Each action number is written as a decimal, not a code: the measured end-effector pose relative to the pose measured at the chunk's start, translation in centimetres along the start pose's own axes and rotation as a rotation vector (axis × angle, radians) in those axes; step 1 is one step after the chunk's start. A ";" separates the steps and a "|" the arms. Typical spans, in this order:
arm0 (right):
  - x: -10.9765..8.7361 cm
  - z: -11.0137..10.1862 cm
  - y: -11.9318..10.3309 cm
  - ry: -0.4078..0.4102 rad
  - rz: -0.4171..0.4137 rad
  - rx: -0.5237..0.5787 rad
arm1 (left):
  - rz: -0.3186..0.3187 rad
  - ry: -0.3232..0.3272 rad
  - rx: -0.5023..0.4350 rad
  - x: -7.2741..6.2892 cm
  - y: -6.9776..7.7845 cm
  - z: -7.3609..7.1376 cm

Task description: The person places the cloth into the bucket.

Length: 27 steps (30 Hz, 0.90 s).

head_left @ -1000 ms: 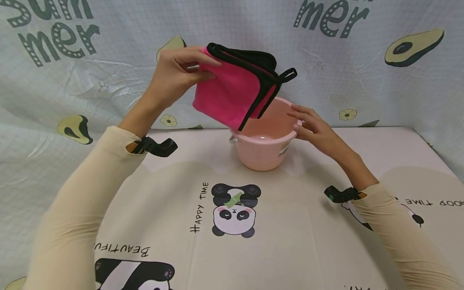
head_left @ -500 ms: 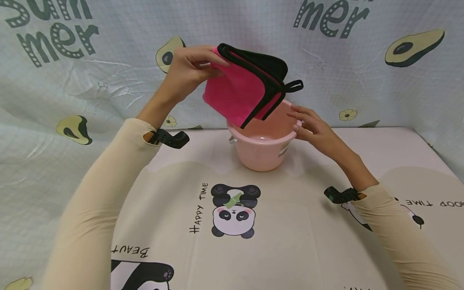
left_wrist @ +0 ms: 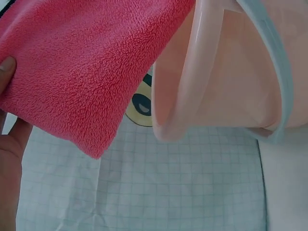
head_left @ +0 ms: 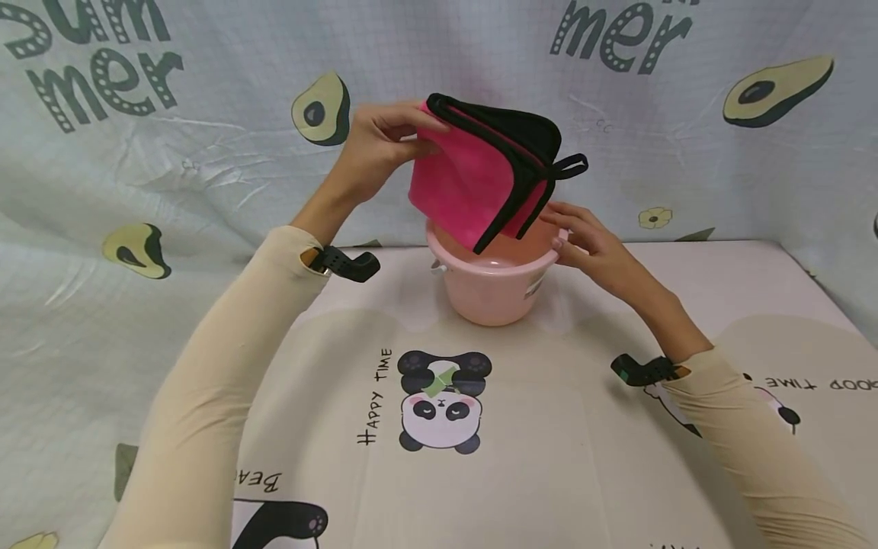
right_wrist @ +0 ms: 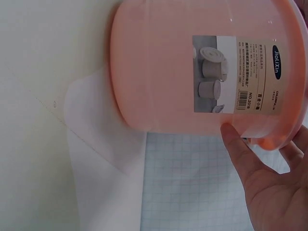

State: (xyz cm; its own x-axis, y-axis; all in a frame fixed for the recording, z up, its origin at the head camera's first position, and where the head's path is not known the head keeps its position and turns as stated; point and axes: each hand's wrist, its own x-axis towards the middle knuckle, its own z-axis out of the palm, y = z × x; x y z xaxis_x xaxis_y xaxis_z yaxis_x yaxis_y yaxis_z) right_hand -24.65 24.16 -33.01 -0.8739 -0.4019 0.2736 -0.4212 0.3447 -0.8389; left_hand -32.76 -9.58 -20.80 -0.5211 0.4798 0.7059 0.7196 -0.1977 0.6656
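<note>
My left hand [head_left: 387,145] pinches a folded pink towel [head_left: 466,175] with black edging and a black hanging loop. The towel hangs tilted, its lower corner over the mouth of a pink plastic bucket [head_left: 490,293]. In the left wrist view the fluffy towel [left_wrist: 96,72] overlaps the bucket's rim [left_wrist: 192,72]. My right hand [head_left: 590,244] grips the bucket's right rim, fingers over the edge and thumb outside. In the right wrist view that thumb presses the wall below a printed label [right_wrist: 238,74]. The bucket stands upright on the table; part of its inside is hidden by the towel.
The table [head_left: 542,457] has a pale cover printed with pandas and lettering. Behind it hangs a white curtain [head_left: 480,46] with avocado prints, close to the table's back edge. A grey handle [left_wrist: 279,62] hangs on the bucket's side.
My left hand has moved right with the towel, and the towel's lower corner has come over the bucket's opening. The right hand and the bucket have stayed in place.
</note>
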 end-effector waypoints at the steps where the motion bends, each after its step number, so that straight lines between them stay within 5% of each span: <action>1: 0.0 0.0 0.0 0.001 0.003 0.002 | -0.010 0.006 -0.014 0.0 -0.2 0.1; 6: -0.1 0.1 -0.1 0.003 0.020 -0.003 | -0.079 0.032 -0.102 -0.2 -1.0 0.4; 14: -0.2 0.0 -0.5 0.015 0.075 -0.042 | -0.178 0.013 -0.380 0.2 -2.6 2.0; 27: -0.3 -0.1 -0.8 0.016 0.064 -0.044 | -0.279 -0.145 -0.306 0.2 -3.9 2.3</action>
State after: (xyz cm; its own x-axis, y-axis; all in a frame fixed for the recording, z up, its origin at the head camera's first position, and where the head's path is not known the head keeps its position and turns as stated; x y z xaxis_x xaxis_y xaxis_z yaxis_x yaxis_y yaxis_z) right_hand -24.06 24.10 -32.38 -0.9031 -0.3640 0.2279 -0.3742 0.4068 -0.8334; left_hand -34.65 -6.68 -23.82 -0.5908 0.6618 0.4616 0.3798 -0.2767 0.8827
